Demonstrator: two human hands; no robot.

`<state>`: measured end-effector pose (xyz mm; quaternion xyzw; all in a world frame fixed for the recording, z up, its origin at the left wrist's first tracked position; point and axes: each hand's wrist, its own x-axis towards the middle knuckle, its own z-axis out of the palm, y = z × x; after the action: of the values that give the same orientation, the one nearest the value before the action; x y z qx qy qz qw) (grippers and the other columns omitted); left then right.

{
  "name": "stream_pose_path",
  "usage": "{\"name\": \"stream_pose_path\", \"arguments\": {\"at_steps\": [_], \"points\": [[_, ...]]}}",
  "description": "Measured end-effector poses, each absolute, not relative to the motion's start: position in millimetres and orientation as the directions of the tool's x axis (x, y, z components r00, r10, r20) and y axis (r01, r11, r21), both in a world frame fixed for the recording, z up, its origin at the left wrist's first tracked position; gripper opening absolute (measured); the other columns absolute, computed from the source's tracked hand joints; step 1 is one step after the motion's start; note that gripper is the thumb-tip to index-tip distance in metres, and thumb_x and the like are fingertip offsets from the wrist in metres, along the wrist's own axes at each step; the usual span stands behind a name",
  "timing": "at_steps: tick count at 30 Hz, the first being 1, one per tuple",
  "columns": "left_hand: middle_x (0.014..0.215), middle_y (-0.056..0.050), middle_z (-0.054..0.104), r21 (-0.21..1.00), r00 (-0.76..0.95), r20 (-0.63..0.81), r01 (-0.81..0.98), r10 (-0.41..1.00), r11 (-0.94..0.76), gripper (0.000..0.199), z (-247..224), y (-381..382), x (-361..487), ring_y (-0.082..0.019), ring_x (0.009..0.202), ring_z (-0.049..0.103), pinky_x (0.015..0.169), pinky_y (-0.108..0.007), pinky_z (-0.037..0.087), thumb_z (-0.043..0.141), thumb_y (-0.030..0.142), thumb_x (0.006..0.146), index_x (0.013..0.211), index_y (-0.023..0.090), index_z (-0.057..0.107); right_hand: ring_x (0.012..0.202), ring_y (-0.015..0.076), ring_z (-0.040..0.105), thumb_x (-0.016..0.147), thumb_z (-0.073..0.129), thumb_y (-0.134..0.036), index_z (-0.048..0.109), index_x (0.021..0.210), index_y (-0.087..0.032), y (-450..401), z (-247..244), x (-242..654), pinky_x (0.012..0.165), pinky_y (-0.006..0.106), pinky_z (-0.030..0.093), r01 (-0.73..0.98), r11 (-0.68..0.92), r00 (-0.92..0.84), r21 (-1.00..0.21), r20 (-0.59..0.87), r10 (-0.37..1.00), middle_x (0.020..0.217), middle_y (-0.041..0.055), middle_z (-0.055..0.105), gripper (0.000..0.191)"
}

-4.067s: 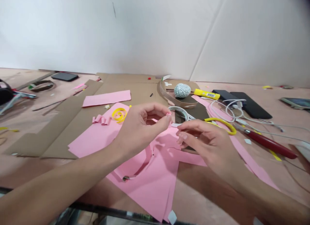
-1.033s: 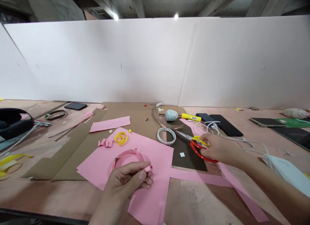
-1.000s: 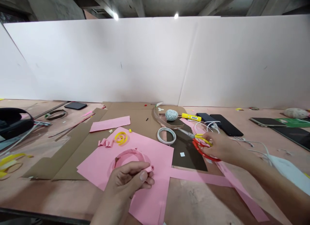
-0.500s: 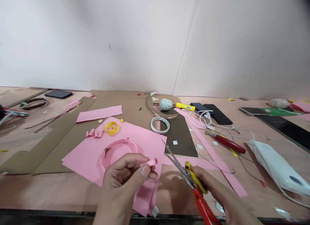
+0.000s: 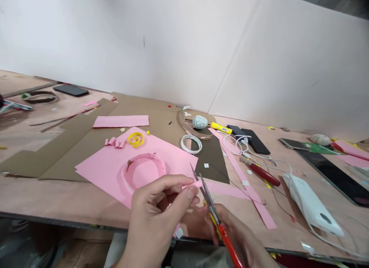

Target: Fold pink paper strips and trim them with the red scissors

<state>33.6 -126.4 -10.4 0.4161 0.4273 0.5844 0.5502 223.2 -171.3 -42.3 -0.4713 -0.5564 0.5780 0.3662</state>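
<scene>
My left hand [image 5: 164, 210] pinches a small rolled tube of pink paper [image 5: 199, 184] between thumb and fingers. My right hand [image 5: 230, 225] grips red-handled scissors [image 5: 211, 206], whose parted blades straddle the tube's right end. Something yellow shows behind the scissors at my right fingers; its kind is unclear. Under the hands lie a pink sheet [image 5: 100, 164] and a pink paper ring [image 5: 125, 175]. Several short pink rolls [image 5: 117, 143] and a yellow paper coil [image 5: 135, 139] rest on the sheet's far side.
Brown cardboard [image 5: 63, 156] spreads beneath the sheet. Beyond it are a tape roll [image 5: 184, 148], a speckled ball [image 5: 200, 122] and a yellow glue stick [image 5: 221, 128]. Rightward lie pink strips [image 5: 239, 172], a red-handled tool [image 5: 265, 175], phones [image 5: 255, 141] and a white power strip [image 5: 314, 206] with cables.
The scissors have moved left and up, so their blades now surround the end of the pink tube. The tube has shifted slightly right. The camera view has tilted.
</scene>
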Motion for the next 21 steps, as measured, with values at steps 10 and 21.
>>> {"name": "stream_pose_path", "arguments": {"at_steps": [10,21], "points": [[0.069,-0.003,0.074,0.97,-0.066,0.058,-0.234,0.996,-0.072,0.005,-12.9,-126.2,32.4,-0.014,0.062,0.069,0.059,-0.018,0.057,0.074,0.021,0.079,0.079,0.018,0.078,0.073,0.0225,0.058,0.067,0.075,-0.066,0.068,0.095,-0.023,-161.4,-57.4,215.4,0.071,0.032,0.053,0.147,-0.057,-0.289,-0.987,-0.098,0.952,0.078,0.0037,0.059,0.051],[0.066,-0.002,0.072,0.977,-0.076,0.062,-0.199,0.995,-0.076,0.006,-12.7,-124.3,31.7,-0.014,0.058,0.068,0.056,-0.02,0.056,0.073,0.019,0.078,0.079,0.019,0.079,0.069,0.0196,0.052,0.064,0.059,-0.089,0.063,0.124,-0.026,-165.6,-82.6,229.8,0.066,0.03,0.048,0.121,-0.038,-0.359,-0.992,-0.079,0.93,0.081,0.003,0.054,0.086]]}}
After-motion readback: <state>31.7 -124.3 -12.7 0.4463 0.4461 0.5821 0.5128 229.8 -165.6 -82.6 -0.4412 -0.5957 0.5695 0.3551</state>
